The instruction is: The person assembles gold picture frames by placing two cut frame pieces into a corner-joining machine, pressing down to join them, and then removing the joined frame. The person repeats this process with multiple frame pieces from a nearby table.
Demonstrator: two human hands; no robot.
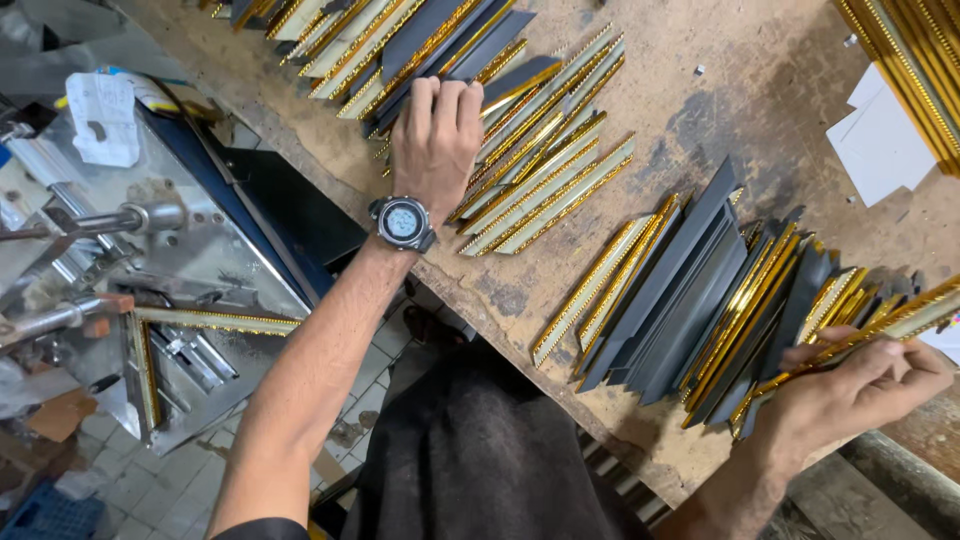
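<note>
Both hands are working over a worn wooden workbench (pixel 700 60) strewn with cut lengths of picture-frame moulding. From the head camera, looking straight down, the left hand (pixel 435 135), with a round grey digital wristwatch (pixel 402 222) on its wrist, is reaching forward and lying palm-down on a fanned row of white-and-gold moulding strips with dark grey backs (pixel 545 165); its fingers are curling over the upper ends of a few pieces, though whether they are truly gripping one cannot be told from this angle.

The right hand (pixel 850 390) is sitting at the near edge of the bench, fingers closing around one long gold-beaded moulding strip (pixel 900 325), which is slanting up toward the right edge of the view. Just beside that hand, a second row of grey-backed, gold-edged moulding pieces (pixel 690 290) is lying packed side by side, well apart from the first row.

Left of the bench, a steel frame-joining machine (pixel 170 260) is holding two gold-trimmed strips met at a right angle (pixel 150 325). More long gold mouldings (pixel 910 60) are lying at the top right, next to some white card sheets (pixel 880 140). Pale floor tiles (pixel 130 480) are showing below.
</note>
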